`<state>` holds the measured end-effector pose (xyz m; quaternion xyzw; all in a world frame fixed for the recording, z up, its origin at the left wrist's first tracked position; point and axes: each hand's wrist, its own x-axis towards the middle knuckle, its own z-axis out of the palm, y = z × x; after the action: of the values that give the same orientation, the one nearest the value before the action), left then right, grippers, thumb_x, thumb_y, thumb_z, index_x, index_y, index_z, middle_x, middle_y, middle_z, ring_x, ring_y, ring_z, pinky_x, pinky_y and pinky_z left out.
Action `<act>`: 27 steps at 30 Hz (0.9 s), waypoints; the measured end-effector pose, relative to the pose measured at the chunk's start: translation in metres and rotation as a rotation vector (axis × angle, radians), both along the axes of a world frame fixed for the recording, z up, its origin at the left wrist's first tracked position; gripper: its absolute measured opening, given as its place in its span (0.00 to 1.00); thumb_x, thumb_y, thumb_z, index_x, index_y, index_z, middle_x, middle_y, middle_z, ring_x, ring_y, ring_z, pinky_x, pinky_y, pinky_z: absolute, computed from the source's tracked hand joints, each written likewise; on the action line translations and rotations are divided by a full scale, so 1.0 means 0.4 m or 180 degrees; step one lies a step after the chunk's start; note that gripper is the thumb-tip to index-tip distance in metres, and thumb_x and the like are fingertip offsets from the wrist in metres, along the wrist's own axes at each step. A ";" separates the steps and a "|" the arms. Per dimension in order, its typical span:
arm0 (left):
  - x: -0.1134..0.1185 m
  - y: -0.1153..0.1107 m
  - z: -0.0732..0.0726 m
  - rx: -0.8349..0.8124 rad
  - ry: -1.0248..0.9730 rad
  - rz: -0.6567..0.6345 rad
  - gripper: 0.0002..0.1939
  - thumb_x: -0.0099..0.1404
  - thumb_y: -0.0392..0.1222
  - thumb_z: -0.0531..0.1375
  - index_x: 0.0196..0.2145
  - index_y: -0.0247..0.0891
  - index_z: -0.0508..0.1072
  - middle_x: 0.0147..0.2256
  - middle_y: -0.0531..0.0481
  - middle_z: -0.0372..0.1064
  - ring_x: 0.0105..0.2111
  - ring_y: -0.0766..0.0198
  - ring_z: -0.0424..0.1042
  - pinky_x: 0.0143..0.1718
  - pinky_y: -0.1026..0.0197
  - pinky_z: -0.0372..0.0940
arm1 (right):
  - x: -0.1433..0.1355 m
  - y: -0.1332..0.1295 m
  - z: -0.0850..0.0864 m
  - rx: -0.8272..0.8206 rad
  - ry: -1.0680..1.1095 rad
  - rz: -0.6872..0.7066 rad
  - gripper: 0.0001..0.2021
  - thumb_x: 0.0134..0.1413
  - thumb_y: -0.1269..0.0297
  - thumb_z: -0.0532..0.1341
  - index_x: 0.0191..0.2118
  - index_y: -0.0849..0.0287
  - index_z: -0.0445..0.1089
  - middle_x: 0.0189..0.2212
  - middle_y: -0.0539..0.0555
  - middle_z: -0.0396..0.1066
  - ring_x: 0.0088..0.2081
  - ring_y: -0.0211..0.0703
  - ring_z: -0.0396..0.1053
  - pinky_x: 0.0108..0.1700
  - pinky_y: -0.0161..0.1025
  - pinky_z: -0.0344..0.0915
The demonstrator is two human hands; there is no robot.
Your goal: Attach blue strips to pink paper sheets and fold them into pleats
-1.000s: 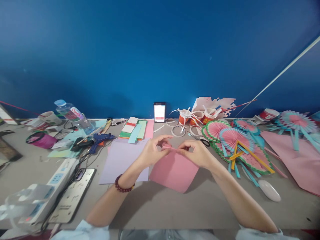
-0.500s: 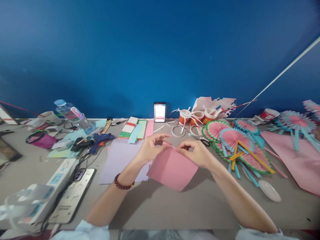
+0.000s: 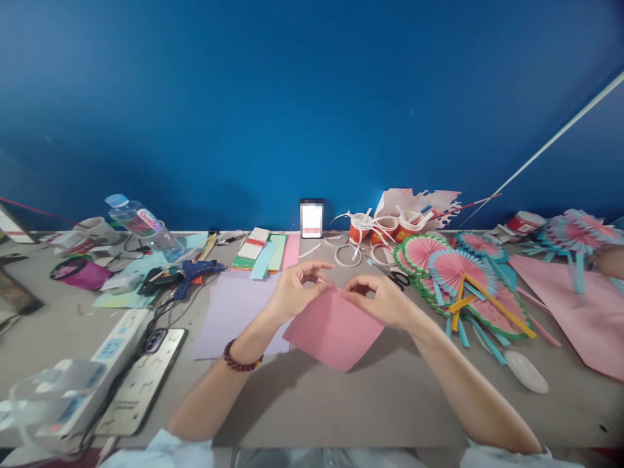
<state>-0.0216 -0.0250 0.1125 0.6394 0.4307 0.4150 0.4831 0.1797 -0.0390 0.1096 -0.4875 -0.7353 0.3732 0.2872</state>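
A sheet of pink paper (image 3: 336, 331) hangs tilted over the grey table, held along its far edge. My left hand (image 3: 298, 290) pinches that edge at the left, thumb in front and fingers behind. On the other side my right hand (image 3: 377, 298) grips the same edge between thumb and curled fingers. The fingertips of both hands come close together near the sheet's top, and the far side of the paper is hidden. Partly under my left forearm lies a lavender sheet (image 3: 229, 312).
Paper fans (image 3: 463, 273) lie to the right, near a white computer mouse (image 3: 525, 372). Scissors (image 3: 400, 279) sit behind my right hand. On the left are a blue glue gun (image 3: 197, 276), a phone (image 3: 141, 383) and a power strip (image 3: 102, 370). Another person's hand (image 3: 610, 261) shows at the right edge.
The pink sheet has shifted slightly left in my hands, which keep their pinch. At the far right, another person's hand has come into view and a pink-and-blue fan there has moved.
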 end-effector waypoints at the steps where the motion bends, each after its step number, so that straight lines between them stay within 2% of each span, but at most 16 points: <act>1: 0.002 -0.003 0.001 0.0052 0.0023 0.0029 0.16 0.53 0.38 0.64 0.41 0.35 0.74 0.29 0.48 0.74 0.33 0.62 0.73 0.39 0.62 0.66 | -0.001 -0.001 0.001 -0.0022 0.0048 0.0031 0.12 0.52 0.55 0.59 0.31 0.59 0.72 0.27 0.51 0.73 0.29 0.39 0.66 0.32 0.36 0.62; 5: 0.012 -0.018 0.002 0.0215 0.0128 -0.0007 0.15 0.55 0.36 0.62 0.42 0.37 0.74 0.28 0.50 0.74 0.33 0.64 0.73 0.40 0.61 0.66 | -0.006 -0.004 0.006 -0.0066 0.0217 0.0139 0.12 0.52 0.56 0.60 0.35 0.58 0.73 0.30 0.52 0.74 0.31 0.40 0.67 0.34 0.36 0.63; 8: 0.017 -0.031 0.004 0.0316 0.0172 -0.0051 0.16 0.57 0.36 0.60 0.45 0.39 0.73 0.29 0.51 0.75 0.33 0.64 0.73 0.42 0.61 0.65 | -0.009 -0.004 0.002 -0.0140 0.0247 0.0124 0.10 0.52 0.57 0.60 0.31 0.58 0.74 0.28 0.51 0.73 0.29 0.39 0.66 0.32 0.35 0.62; 14: 0.015 -0.031 0.013 0.0149 -0.0081 0.0022 0.32 0.54 0.40 0.65 0.56 0.43 0.63 0.44 0.46 0.72 0.31 0.67 0.72 0.34 0.64 0.67 | -0.009 -0.004 -0.007 -0.0036 0.0340 -0.0075 0.11 0.53 0.57 0.60 0.28 0.59 0.72 0.26 0.50 0.73 0.29 0.39 0.66 0.31 0.35 0.61; 16: 0.011 -0.024 0.015 0.0021 -0.0113 0.0024 0.29 0.53 0.43 0.66 0.53 0.39 0.67 0.43 0.44 0.72 0.32 0.66 0.73 0.35 0.63 0.67 | -0.008 -0.004 -0.008 0.0095 0.0320 -0.0083 0.10 0.53 0.58 0.59 0.27 0.59 0.71 0.26 0.50 0.72 0.29 0.39 0.66 0.32 0.34 0.61; 19: 0.006 -0.015 0.015 -0.0198 0.0087 0.0008 0.19 0.52 0.46 0.66 0.41 0.36 0.75 0.37 0.44 0.75 0.32 0.62 0.73 0.33 0.63 0.67 | -0.009 -0.002 -0.011 0.0185 0.0362 -0.0038 0.10 0.54 0.59 0.59 0.27 0.59 0.70 0.25 0.50 0.72 0.29 0.38 0.66 0.32 0.34 0.61; 21: 0.004 -0.011 0.015 -0.0278 0.0217 0.0071 0.15 0.51 0.48 0.66 0.35 0.35 0.77 0.34 0.45 0.76 0.31 0.62 0.72 0.31 0.63 0.67 | -0.010 0.000 -0.014 0.0197 0.0392 -0.0027 0.10 0.54 0.60 0.59 0.27 0.59 0.70 0.25 0.50 0.72 0.29 0.38 0.67 0.32 0.33 0.61; 27: 0.004 -0.006 0.004 -0.0297 -0.0001 0.0165 0.15 0.49 0.45 0.67 0.33 0.35 0.77 0.31 0.46 0.76 0.32 0.62 0.73 0.33 0.63 0.67 | -0.012 0.002 -0.021 0.0190 0.0371 -0.0042 0.09 0.53 0.60 0.60 0.27 0.59 0.70 0.24 0.49 0.72 0.28 0.38 0.67 0.31 0.33 0.61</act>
<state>-0.0200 -0.0272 0.1141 0.6047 0.4659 0.4069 0.5016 0.1750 -0.0383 0.1010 -0.4610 -0.7249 0.3769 0.3465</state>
